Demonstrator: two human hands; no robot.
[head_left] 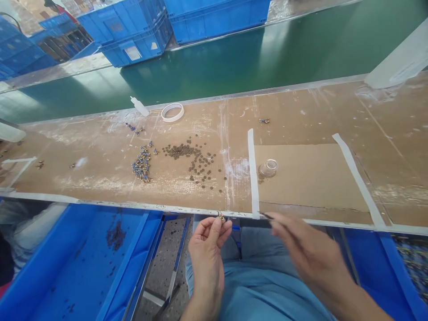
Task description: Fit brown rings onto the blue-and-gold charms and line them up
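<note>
Head view: My left hand point(209, 240) pinches a small part point(221, 217) at the near edge of the brown bench point(301, 116). My right hand point(307, 243), blurred, pinches a thin dark tool point(266, 216). Beyond the bench: green belt point(214, 67), stacked blue crates point(133, 31). Blue bins point(83, 254) flank my lap.

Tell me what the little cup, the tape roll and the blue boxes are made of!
The little cup looks like clear, shiny plastic, maybe glass: you can see through it. The tape roll seems to be pale, dull paper tape, though it could be plastic. The blue boxes look like hard, slightly shiny plastic, with smooth sides and moulded rims.
</note>
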